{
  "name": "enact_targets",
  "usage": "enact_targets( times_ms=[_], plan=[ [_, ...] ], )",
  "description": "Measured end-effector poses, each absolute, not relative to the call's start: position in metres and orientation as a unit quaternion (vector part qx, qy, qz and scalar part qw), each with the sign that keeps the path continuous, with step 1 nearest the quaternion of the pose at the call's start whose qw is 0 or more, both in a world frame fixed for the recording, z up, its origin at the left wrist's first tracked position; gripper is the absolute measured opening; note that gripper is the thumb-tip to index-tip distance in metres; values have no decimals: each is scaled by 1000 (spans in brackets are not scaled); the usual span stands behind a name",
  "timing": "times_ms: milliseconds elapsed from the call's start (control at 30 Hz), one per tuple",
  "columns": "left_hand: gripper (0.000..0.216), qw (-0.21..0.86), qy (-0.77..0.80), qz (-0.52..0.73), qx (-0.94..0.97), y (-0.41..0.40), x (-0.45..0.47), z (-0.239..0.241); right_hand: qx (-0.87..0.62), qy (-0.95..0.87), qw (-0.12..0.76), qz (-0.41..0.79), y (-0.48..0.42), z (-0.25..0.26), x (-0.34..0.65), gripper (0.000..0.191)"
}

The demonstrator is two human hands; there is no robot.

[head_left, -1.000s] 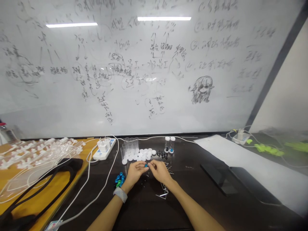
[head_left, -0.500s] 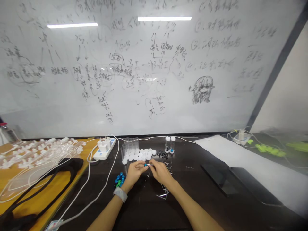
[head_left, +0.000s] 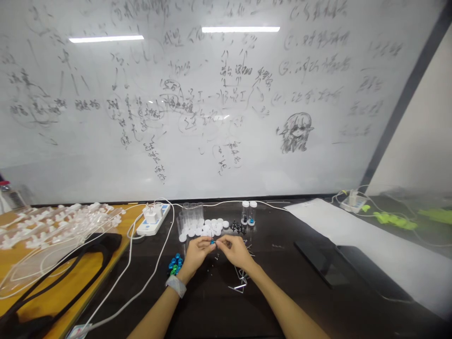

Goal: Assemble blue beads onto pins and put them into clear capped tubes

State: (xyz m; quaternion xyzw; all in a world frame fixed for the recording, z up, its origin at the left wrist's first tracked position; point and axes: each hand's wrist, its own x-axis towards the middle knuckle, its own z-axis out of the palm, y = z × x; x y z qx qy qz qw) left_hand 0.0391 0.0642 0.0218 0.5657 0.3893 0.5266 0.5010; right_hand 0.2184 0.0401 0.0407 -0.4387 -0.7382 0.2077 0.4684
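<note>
My left hand [head_left: 196, 253] and my right hand [head_left: 233, 251] meet over the dark table [head_left: 212, 301], fingertips pinched together on a small blue bead [head_left: 212, 242] with a thin metal pin. Left of my left wrist lies a cluster of blue and green beads [head_left: 175, 264]. Loose metal pins [head_left: 240, 280] are scattered just below my right hand. Behind the hands sit white caps [head_left: 209, 227], clear tubes [head_left: 190, 213], small black pieces [head_left: 238, 228] and two capped vials [head_left: 248, 212].
A white power strip [head_left: 153, 218] with cables lies at the left, beside white plastic parts [head_left: 52, 225] and a black strap [head_left: 81, 254] on an orange table. A dark tablet [head_left: 325, 263] and white sheet [head_left: 356, 235] lie right. A whiteboard [head_left: 212, 94] fills the back.
The hands stay together in place. The pin showed sticking out sideways from the bead half a second ago; now the fingers are closed up again around the bead.
</note>
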Motion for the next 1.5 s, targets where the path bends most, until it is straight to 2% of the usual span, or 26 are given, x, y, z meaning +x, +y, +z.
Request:
enact_targets(
  times_ms=[333,1167,1367,1500],
  plan=[
    [39,504,400,530,553,67,38,19,-481,-733,440,196,42,42,218,47],
    [32,485,376,553,564,66,40,21,-470,-742,417,233,44,35,218,51],
    [37,487,395,557,544,69,40,16,-504,-771,385,65,38,39,221,40],
    [42,498,411,578,499,69,40,16,-536,-755,376,26,42,46,235,38]
  ],
)
